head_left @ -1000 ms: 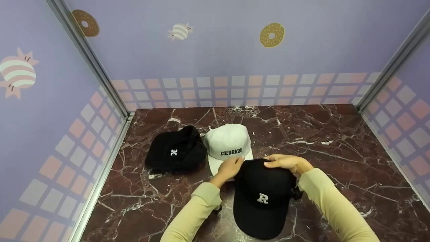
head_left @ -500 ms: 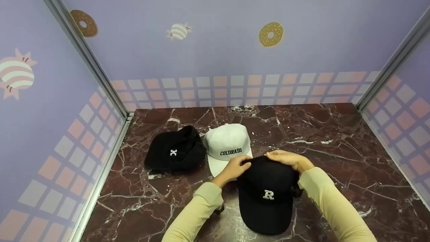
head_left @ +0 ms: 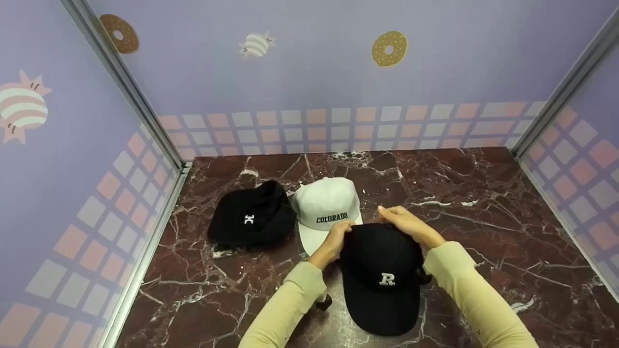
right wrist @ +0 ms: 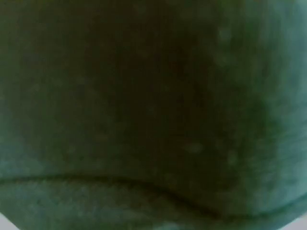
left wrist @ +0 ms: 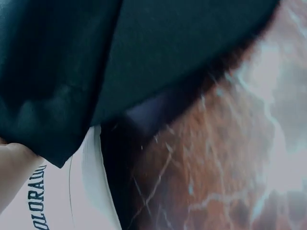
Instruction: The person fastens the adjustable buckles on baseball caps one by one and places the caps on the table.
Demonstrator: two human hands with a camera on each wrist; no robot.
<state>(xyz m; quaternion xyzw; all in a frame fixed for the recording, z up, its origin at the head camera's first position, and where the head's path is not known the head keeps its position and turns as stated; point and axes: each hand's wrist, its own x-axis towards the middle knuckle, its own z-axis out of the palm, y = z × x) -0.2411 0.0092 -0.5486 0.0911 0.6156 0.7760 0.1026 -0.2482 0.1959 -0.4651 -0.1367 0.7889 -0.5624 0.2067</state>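
A black baseball cap (head_left: pixel 382 256) with a white letter R is tilted brim-down toward me. My left hand (head_left: pixel 334 244) pinches the left side of its rear edge; the left wrist view shows the thumb (left wrist: pixel 17 165) against the dark cloth (left wrist: pixel 53 115). Behind the crown's right side is my right hand (head_left: pixel 410 226), its thumb raised apart from the cap and its other fingers mostly hidden. Dark fabric (right wrist: pixel 144 120) fills the right wrist view. Just beyond my left hand lies a white COLORADO cap (head_left: pixel 329 200), its brim partly covered.
Another black cap (head_left: pixel 251 217), with a small white emblem, lies left of the white one and touches it. All this is on a dark red marbled tabletop (head_left: pixel 459 179). Lilac panels with printed sweets, such as the back wall (head_left: pixel 319 72), enclose three sides.
The black R cap has shifted slightly right. My right thumb has lifted off its crown and moved toward the back. My left hand stays at the cap's left edge.
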